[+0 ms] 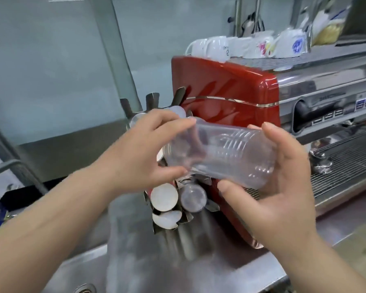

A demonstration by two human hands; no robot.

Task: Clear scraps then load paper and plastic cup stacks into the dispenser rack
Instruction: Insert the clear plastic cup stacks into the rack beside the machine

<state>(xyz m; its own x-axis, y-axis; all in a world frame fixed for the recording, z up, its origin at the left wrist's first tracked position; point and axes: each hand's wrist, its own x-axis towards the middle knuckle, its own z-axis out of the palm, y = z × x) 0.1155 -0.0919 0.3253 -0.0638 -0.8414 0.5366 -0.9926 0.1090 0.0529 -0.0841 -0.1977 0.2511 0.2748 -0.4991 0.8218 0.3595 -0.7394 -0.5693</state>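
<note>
We held the plastic stack between both hands, above and in front of the rack. Its long axis lay nearly level, running from upper left to lower right, slightly tilted down toward the right. Which end was the open one we could not tell through the clear plastic and the blur.

Our left hand gripped the left end, fingers curled over the top and thumb pressed underneath. Our right hand cupped the right end, fingers wrapped around the far side and thumb against the lower edge.

The rack stood on the steel counter, just beside the red machine. Its lower slots showed a white cup base, another white base below it, and a clear cup base to the right. White mugs sat upside down on top of the machine.
</note>
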